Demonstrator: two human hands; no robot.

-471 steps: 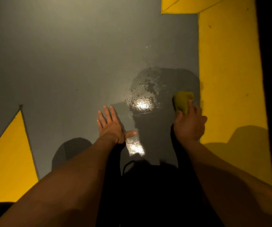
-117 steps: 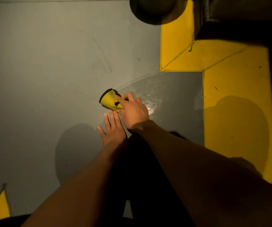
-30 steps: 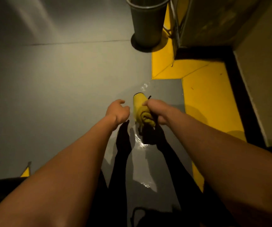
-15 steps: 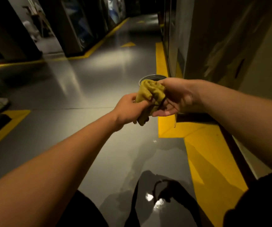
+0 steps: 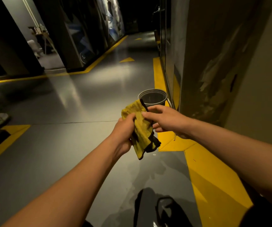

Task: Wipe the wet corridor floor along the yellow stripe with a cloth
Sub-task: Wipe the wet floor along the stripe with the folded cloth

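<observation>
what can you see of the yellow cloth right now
The cloth is mustard yellow with a dark stitched border, soft and textured like microfibre. It is crumpled and held up in the air above the grey floor, its lower corner hanging free. The left hand grips its side; the right hand pinches its upper edge.

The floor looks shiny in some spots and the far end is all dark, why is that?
Head view: a pale glare patch lies on the grey floor farther up the corridor, and small bright glints show on the wet patch near the bottom edge. The far end is nearly black, too dim to make out. The cloth, left hand and right hand are well lit and sharp. Walls lean from wide-angle distortion.
</observation>
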